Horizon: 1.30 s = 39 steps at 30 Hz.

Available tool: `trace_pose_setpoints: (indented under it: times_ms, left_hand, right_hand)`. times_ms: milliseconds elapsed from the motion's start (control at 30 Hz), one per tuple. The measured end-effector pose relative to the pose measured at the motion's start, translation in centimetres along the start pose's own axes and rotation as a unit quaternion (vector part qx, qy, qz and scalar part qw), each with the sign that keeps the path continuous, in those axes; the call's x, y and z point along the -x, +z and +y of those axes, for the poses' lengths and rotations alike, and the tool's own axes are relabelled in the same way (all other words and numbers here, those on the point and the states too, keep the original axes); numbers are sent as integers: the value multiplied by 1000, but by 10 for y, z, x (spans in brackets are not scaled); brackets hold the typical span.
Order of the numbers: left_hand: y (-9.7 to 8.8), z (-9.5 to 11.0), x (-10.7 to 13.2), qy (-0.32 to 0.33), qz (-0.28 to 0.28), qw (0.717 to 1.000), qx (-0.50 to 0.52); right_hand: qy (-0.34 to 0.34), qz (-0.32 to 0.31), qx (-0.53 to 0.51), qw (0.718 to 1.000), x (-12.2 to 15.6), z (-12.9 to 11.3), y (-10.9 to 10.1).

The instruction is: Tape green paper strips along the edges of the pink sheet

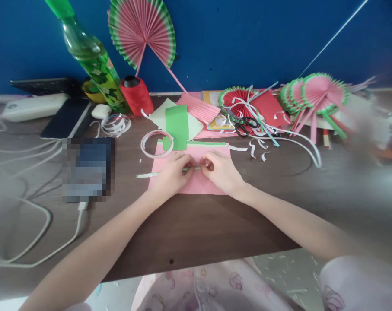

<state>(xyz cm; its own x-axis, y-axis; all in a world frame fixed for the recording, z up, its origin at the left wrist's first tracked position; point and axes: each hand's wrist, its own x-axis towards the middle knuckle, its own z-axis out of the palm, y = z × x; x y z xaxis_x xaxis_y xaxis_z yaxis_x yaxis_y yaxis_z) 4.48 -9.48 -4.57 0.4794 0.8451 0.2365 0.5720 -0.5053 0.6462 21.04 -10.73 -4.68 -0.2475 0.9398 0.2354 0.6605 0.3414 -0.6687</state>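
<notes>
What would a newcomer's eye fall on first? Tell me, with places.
Probably the large pink-and-green pleated fan, seen against the blue wall at the back. Next, the tall green-capped bottle to its left. Front and centre, the left grip and right grip are close together over a pink sheet.

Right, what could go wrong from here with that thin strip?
The thin strip passes under the left hand towards the right hand, so uneven pulling might crease or tear it. The tape roll overlaps the pink sheet near the left hand; a bump could shift it.
</notes>
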Motion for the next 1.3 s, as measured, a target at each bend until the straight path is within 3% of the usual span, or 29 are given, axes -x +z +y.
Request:
trace_pose_setpoints:
  times_ms: [433, 800, 1300]
  left_hand:
    - [0, 1, 0, -7, -4, 1000, -2]
    - [1, -1, 2, -9, 6, 1000, -29]
    - [2, -3, 2, 1, 3, 999, -39]
  right_hand:
    - [-4, 15, 30, 999, 2, 2, -2]
    - [16, 29, -69, 997, 3, 9, -8]
    - [17, 16, 4, 1000, 0, 6, -6]
